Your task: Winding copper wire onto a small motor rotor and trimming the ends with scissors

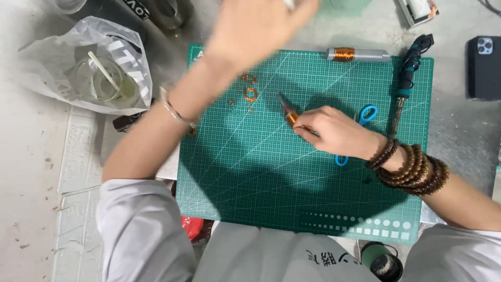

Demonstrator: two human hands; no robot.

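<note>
My right hand [334, 130] rests on the green cutting mat [261, 183] and grips small pliers [287, 110] with orange handles, their metal tip pointing up-left. Blue-handled scissors [368, 112] lie partly under that hand. My left hand [261, 23] is raised and blurred near the mat's top edge, reaching toward the far side; whether it holds anything cannot be made out. Small copper wire coils [250, 94] lie on the mat below the left forearm. A bracelet sits on the left wrist and several wooden bead bracelets on the right.
A spool of copper wire [344, 54] lies at the mat's top edge. A soldering iron [404, 89] lies along the right side. A dark phone [484, 67] is far right. A plastic bag with a glass cup [99, 78] sits at left.
</note>
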